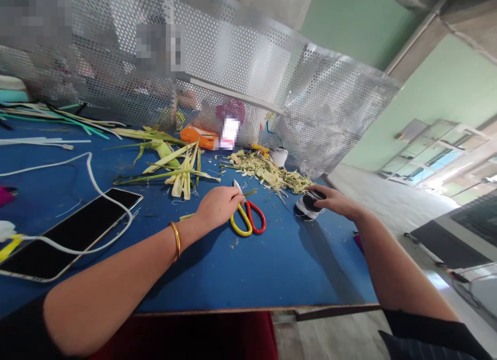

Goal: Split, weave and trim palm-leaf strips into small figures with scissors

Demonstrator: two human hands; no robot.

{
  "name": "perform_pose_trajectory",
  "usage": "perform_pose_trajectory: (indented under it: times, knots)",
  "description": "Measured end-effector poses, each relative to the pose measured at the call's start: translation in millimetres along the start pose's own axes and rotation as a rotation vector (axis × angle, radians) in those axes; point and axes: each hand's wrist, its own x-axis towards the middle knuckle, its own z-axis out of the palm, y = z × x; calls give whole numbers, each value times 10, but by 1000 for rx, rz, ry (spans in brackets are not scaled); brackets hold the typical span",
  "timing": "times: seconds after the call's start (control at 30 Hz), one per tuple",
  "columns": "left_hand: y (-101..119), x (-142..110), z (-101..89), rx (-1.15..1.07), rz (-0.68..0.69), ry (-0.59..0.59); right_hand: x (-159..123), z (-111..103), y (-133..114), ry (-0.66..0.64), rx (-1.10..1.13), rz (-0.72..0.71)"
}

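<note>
On my feed, the left hand (217, 206) has its fingertips drawn together over the scissors (249, 218); a thin green scrap (251, 192) shows beside them, but I can't tell whether it is gripped. The right hand (337, 200) is clasped on a black-and-white spool (308, 211), towards the right of the blue tabletop (272, 277). My first worry is the blade: it shows just past the left fingertips, so a careless slide could nick them. I judge the spool round, so a slack hold might let it roll off the table's right side. The shredded plant scraps (267, 168) lie just beyond it, and dragging it through them could scatter bits. Farther left are pale green husk strips (180, 168), then a white cable (86, 252) looped across a smartphone (77, 230); if the left forearm snags that loop, the phone could shift.
</note>
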Motion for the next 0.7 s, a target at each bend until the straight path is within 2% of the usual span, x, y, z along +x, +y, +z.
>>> perform_pose_trajectory:
  times: [0.07,0.1,0.17,0.2,0.23,0.3,0.47,0.6,0.7]
  knots:
    - [21,-6,-13,1,-3,-3,-48,42,15,76,-12,-21]
    - [32,-8,-19,3,-6,-6,-92,83,13,169,-29,-31]
    - [49,-12,-25,3,-13,-13,-220,206,-19,454,-75,-34]
    - [53,-12,-25,2,-13,-18,-296,285,-48,636,-106,-13]
    - [55,-12,-23,2,-10,-24,-375,373,-83,754,-128,29]
    - [52,-9,-16,1,-5,-29,-516,547,-162,728,-169,52]
    - [38,-3,-17,0,-5,-14,-605,814,-260,469,-205,261]
    - [49,-7,-37,-2,-25,-15,-494,891,-214,446,-174,362]
    - [48,-7,-35,7,-23,-11,-468,938,-157,434,-123,357]
